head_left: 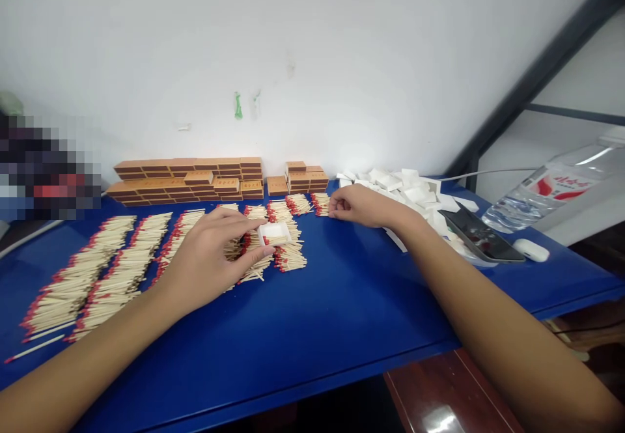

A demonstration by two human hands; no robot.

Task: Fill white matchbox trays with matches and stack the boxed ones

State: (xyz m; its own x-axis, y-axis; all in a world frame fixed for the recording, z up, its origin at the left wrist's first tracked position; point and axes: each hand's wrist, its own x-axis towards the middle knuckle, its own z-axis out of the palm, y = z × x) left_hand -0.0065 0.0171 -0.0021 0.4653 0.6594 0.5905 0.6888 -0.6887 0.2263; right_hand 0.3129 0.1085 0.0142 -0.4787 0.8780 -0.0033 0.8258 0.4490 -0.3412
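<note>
There, white tray between left fingers.

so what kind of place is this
Most likely a small matchbox-packing bench, maybe in a home workshop. A blue table against a white wall carries rows of red-tipped matches, stacked brown box sleeves and a heap of white trays; the left hand holds one white tray.

Left grip palm down, thumb and fingers pinched, right grip farther forward — fingers curled under
</note>
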